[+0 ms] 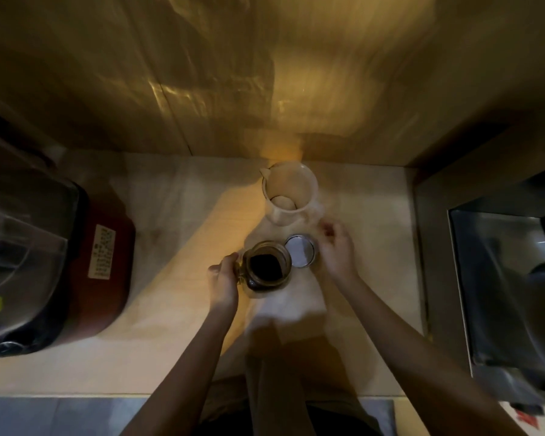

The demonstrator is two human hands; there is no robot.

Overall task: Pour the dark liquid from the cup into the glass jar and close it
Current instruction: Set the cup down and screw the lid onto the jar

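Starting at the left edge of the frame, I see a large dark-and-red appliance (57,262) with a clear lid and a pale label on its side, sitting on the light counter (170,325); I cannot tell what, if anything, is inside it. Moving toward the middle, my left hand (224,280) sits just left of the glass jar (266,265), and its grip is curled narrow around the jar's left side at the handle-like fitting, holding it upright on the counter. The jar is open at the top and I look straight down into it: dark liquid (265,266) fills the lower part, with the glass wall showing brownish around it. Touching or just beside the jar's upper-right rim lies its round lid (300,250), pale on the face turned up toward me, resting on the counter and not on the jar. Above these, in the centre of the frame near the wooden back wall (265,73), stands the white cup (289,191) with a small spout on its upper-left rim; it is upright, and I see only its pale bottom inside, no dark liquid. To the right of the lid is my right hand (335,251), fingers loosely bent and the grip partly wide, beside the lid's right edge; I cannot tell whether it touches the lid. At the far right of the frame is a metal sink (501,278), dim and blurred.
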